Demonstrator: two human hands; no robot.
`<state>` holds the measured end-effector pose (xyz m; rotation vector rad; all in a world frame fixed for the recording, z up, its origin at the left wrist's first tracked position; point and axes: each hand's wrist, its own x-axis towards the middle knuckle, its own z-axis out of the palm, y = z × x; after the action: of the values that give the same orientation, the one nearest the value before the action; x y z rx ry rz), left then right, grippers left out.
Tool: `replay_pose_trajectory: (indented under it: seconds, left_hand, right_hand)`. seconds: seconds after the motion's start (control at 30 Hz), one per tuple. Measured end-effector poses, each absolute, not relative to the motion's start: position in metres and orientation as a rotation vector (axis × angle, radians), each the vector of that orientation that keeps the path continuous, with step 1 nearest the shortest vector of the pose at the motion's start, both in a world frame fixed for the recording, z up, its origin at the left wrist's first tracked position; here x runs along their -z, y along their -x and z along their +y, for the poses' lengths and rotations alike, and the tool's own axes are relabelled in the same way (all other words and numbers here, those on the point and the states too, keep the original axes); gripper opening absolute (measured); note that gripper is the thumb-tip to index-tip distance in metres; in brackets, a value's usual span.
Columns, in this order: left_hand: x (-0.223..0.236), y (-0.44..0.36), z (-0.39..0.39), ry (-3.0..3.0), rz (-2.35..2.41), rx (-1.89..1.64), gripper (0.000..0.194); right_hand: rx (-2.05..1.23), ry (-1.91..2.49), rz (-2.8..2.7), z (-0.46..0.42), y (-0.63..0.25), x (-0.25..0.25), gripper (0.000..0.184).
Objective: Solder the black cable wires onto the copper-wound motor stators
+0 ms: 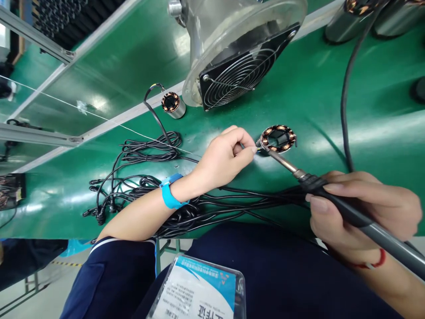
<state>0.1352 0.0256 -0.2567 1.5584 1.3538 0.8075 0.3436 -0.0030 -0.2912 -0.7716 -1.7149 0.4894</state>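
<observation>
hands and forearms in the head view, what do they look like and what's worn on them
Both hands are bare. The left hand has a bright blue band at the wrist, and a navy sleeve edged with a thin white stripe. The right hand has a red bracelet at the wrist; no right sleeve is clearly visible.

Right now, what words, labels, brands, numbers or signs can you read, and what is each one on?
"工作证", in large characters on the badge, at the picture's bottom edge.
Blue band of the badge: print too small and blurred to read.
White part of the badge: small lines, unreadable.
Soldering iron and fan: no readable text.
</observation>
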Motion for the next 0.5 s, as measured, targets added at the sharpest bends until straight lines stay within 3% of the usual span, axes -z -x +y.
replay_pose_trajectory:
  seconds: [0.5]
  left_hand:
    - [0.264, -0.134, 0.026, -1.832, 1.377, -0.914, 0.013]
  right_hand:
    - [-0.437, 0.858, -1.721, -0.011, -0.349, 0.302, 0.031]
